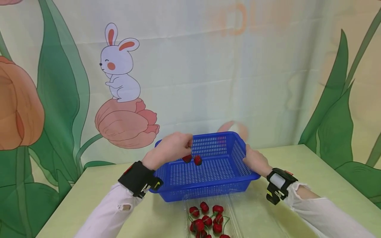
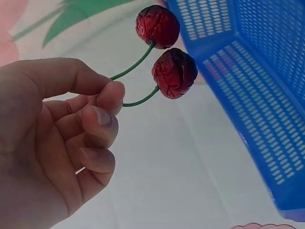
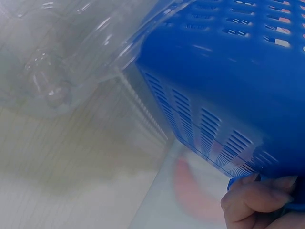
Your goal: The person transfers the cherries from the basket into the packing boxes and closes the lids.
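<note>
My left hand (image 1: 175,145) is over the left part of a blue plastic basket (image 1: 205,190), pinching thin green stems between thumb and index finger. Two dark red cherries (image 2: 175,73) with wrinkled skin dangle from those stems, and in the head view they overlap the inside of the basket. On the basket's right side, my right hand (image 1: 256,161) grips the rim, its fingers (image 3: 252,198) curled over the edge in the right wrist view. The basket has slotted walls and a mesh floor. In front of it, a clear plastic box (image 1: 233,218) contains several red cherries (image 1: 207,220), some with stems.
A pale yellow-green table (image 1: 98,195) carries the basket and the box. The box's clear plastic (image 3: 71,52) reaches right up to the basket's front wall. Behind the table hangs a printed cloth (image 1: 190,72) with tulips and a rabbit.
</note>
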A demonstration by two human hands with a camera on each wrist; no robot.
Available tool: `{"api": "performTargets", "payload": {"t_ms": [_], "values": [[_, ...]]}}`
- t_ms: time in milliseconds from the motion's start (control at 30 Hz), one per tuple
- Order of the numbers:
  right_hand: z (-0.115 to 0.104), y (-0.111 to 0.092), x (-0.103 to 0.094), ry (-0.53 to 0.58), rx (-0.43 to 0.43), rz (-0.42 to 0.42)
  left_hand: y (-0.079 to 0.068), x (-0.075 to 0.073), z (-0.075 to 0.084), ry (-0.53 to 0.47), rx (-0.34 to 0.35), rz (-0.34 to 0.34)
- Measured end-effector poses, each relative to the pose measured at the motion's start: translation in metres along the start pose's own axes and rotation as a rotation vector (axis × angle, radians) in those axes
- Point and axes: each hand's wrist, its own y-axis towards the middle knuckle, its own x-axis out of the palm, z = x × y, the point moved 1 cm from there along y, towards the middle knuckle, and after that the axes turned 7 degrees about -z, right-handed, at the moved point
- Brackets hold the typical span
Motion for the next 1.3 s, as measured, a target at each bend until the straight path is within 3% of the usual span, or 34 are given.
{"api": "performTargets", "payload": {"t_ms": [300, 600, 1000, 1300], "values": [[0.002, 0.0, 0.001, -0.006, -0.008, 0.007, -0.013, -0.006, 0.019, 0.022, 0.088, 0.03], [0.0, 0.0, 0.001, -0.005, 0.0, 0.001, -0.027, -0.001, 0.034, 0.002, 0.14, 0.035], [-0.001, -0.001, 0.0, 0.002, -0.004, 0.003, -0.04, 0.019, 0.049, -0.01, 0.234, -0.022], [-0.001, 0.0, 0.0, 0.001, 0.011, -0.01, -0.043, 0.037, 0.053, -0.044, 0.241, -0.091]]}}
